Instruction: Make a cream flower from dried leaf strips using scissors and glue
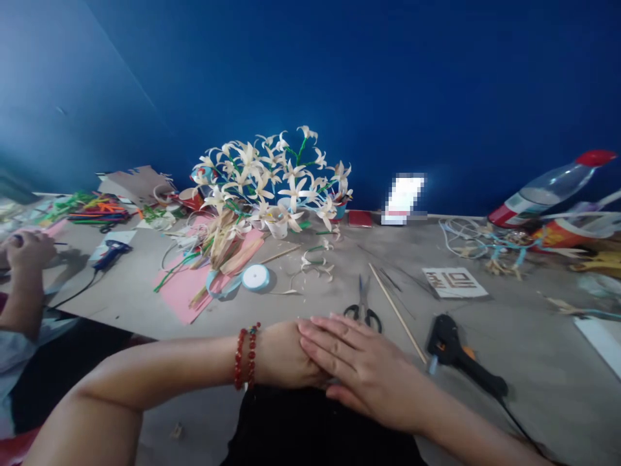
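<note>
My right hand point(369, 372) lies flat across my left hand point(284, 357) at the table's front edge, its fingers stretched out. The left hand's fingers are hidden under it, so their shape does not show. Two strands of red beads point(251, 356) circle my left wrist. Just beyond the hands rest black-handled scissors point(363, 304), partly covered by my fingers. A thin wooden stick point(396, 310) lies to their right. Further right is a black glue gun point(449, 343) with its cord running toward me.
White handmade flowers point(294, 188) stand in cups at the back. Ribbon point(255, 277) and dried husks point(228, 249) lie on and around pink paper point(187, 294). A bottle point(548, 191) leans at right. At left are a blue glue gun point(110, 254) and another person's hand point(29, 252).
</note>
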### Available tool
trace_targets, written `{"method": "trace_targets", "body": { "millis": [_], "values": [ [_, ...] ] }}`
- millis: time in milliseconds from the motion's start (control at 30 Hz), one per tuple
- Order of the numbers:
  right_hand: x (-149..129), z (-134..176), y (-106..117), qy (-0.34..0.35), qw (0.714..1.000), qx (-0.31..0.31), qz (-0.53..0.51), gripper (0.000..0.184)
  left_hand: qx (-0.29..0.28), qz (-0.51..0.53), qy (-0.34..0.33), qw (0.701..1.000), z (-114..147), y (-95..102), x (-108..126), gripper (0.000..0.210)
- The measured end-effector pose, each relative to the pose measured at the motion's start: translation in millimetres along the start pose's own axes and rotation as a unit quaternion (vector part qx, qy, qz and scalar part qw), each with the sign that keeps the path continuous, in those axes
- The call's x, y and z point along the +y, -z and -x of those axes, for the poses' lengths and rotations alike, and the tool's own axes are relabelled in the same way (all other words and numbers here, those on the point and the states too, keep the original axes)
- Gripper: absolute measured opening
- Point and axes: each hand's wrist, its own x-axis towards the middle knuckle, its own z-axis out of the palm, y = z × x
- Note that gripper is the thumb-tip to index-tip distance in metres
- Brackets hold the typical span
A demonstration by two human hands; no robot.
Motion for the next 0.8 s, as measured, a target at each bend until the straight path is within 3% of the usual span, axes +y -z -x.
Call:
{"method": "trace_targets", "body": {
  "millis": [67,100,133,200,267,367,467,533,600,700,800],
  "values": [
    [-2.2,2.5,-1.5,0.001,1.000,0.007,-0.001,0.063,-0.002,0.023,-0.074,0.997,-0.6,-3.5,3.0,0.026],
    [-5.6,-0.9,-3.1,-0.002,1.000,0.011,-0.001,0.069,0.006,0.023,-0.069,0.997,0.6,-8.8,8.6,0.025],
    [-9.6,-6.0,-4.6,-0.004,1.000,0.015,-0.002,0.076,0.016,0.015,-0.036,0.999,2.4,-15.3,16.1,0.024],
    [-16.5,-15.0,-5.3,0.004,1.000,0.020,-0.004,0.083,0.062,-0.021,0.104,0.992,5.2,-27.0,31.4,0.021],
    [-18.6,-12.7,-1.6,0.025,0.999,0.022,-0.006,0.075,0.044,-0.049,0.130,0.989,3.0,-29.9,38.8,0.021],
    [-12.8,17.4,8.4,0.037,0.999,0.026,-0.021,0.057,-0.043,-0.039,-0.061,0.996,-12.9,-14.1,28.7,0.026],
    [-4.1,53.4,14.3,0.011,0.993,0.097,-0.070,0.048,-0.043,-0.039,-0.206,0.977,-33.8,6.7,12.3,0.021],
    [-0.6,63.8,14.8,-0.054,0.980,0.173,-0.082,0.042,-0.017,-0.077,-0.234,0.969,-44.5,12.9,9.7,0.028],
    [1.4,60.4,14.7,-0.131,0.963,0.211,-0.102,0.040,0.005,-0.102,-0.255,0.962,-52.1,12.3,15.2,0.031],
    [6.2,41.0,16.7,-0.217,0.942,0.155,-0.206,0.043,-0.004,-0.102,-0.277,0.955,-58.9,6.5,30.3,0.029],
    [15.1,23.0,20.0,-0.210,0.904,0.071,-0.365,0.032,-0.078,-0.125,-0.271,0.951,-61.8,4.5,42.4,0.021]
  ]
}}
